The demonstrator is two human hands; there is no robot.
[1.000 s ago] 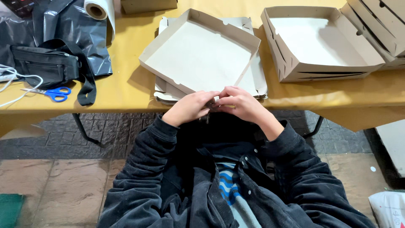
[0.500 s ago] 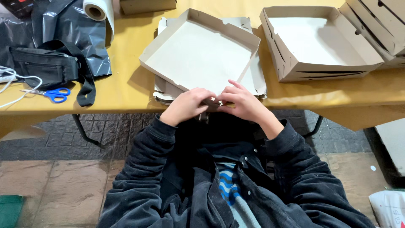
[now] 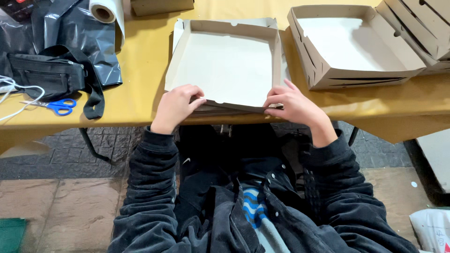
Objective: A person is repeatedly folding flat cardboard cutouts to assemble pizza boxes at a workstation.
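Note:
A shallow, partly folded cardboard box (image 3: 225,65) lies on the yellow table (image 3: 140,89) in front of me, on top of a stack of flat cardboard sheets (image 3: 225,111). My left hand (image 3: 176,107) grips the box's near left corner at the table edge. My right hand (image 3: 290,104) pinches the near right corner, fingers on the front wall. Both sleeves are dark.
A finished open cardboard box (image 3: 351,44) stands to the right, with more boxes (image 3: 422,28) stacked behind it. At the left lie blue scissors (image 3: 58,106), a black pouch with strap (image 3: 47,75), black plastic sheeting (image 3: 79,28), a white roll (image 3: 105,11) and a white cord (image 3: 9,100).
My hands were together at the middle of the box's near edge. They have moved apart to its two near corners, and the box now lies squarer to me.

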